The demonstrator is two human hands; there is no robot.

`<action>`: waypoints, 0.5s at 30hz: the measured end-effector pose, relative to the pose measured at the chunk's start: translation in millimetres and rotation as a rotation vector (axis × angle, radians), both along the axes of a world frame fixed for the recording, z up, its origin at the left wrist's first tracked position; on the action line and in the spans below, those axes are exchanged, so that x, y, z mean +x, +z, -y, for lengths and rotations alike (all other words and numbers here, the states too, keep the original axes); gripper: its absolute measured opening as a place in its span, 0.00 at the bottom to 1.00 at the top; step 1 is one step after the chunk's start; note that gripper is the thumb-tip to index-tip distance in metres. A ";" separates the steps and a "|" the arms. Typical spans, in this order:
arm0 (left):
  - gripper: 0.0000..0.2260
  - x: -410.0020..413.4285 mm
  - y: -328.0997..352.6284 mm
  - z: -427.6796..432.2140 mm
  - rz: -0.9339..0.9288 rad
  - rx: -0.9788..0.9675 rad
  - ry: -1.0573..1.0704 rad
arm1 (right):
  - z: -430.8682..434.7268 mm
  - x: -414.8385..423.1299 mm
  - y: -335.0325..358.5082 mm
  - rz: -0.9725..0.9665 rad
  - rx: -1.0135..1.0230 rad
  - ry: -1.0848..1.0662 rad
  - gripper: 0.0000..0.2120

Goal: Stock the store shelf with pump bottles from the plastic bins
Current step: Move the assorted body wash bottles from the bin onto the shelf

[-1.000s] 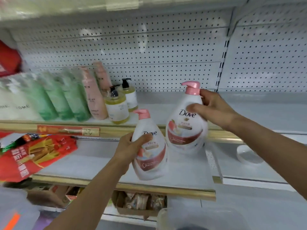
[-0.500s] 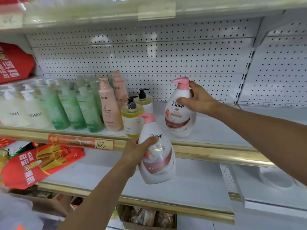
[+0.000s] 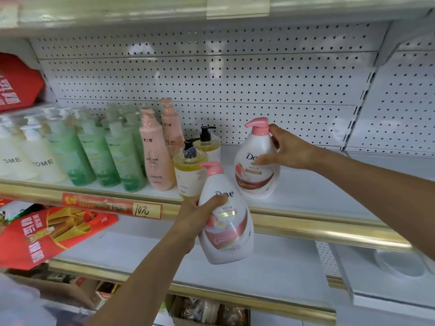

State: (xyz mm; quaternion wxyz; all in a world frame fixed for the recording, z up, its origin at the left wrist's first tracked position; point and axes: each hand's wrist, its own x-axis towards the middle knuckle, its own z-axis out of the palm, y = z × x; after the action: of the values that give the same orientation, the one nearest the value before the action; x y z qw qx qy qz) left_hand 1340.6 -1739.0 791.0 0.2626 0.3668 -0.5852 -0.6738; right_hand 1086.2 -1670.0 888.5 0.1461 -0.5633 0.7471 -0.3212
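One Dove bottle [image 3: 254, 182] stood shelved, my right hand [image 3: 292, 151] clasping its shoulder. Left hand [image 3: 193, 215] gripped the second bottle [image 3: 228, 236] below it, not yet placed

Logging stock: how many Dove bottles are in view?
2. The first Dove bottle stands on the shelf, held by the right hand; the left hand holds the second Dove bottle before the shelf's edge.
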 end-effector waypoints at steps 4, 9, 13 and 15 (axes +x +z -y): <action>0.13 -6.6 2.2 6.1 0.005 -0.003 -0.021 | 23.8 -4.7 0.8 -0.101 0.018 -0.054 0.33; 0.14 -11.1 3.5 8.1 0.003 0.007 -0.038 | 57.5 -12.9 0.8 -0.149 0.039 -0.099 0.31; 0.15 -15.0 4.2 14.2 -0.002 0.011 -0.043 | 85.5 -22.6 3.4 -0.083 0.076 -0.135 0.33; 0.15 -15.9 4.2 15.4 -0.003 0.013 -0.045 | 92.6 -26.3 2.6 -0.048 0.074 -0.131 0.33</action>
State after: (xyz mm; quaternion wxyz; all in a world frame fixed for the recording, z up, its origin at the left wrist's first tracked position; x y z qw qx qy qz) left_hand 1324.6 -1754.4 795.2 0.2458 0.3541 -0.5886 -0.6839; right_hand 1059.8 -1762.6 891.1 0.1275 -0.5150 0.7970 -0.2886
